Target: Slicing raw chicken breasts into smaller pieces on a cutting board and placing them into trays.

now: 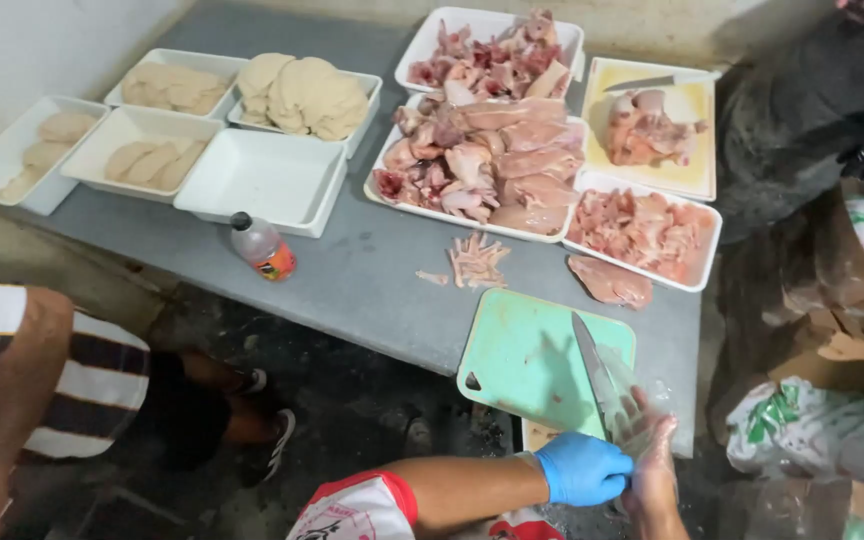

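Left blue-gloved hand [582, 468] grip closed on steel kitchen knife [594, 372]; right clear-gloved hand [652, 462] grip loosely curled beside it, above mint-green plastic cutting board [522, 360].

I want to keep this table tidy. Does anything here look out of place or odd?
Yes. One raw chicken piece and a small pile of trimmings lie on the bare grey table, outside the trays. A drink bottle lies on its side near the empty white tray.
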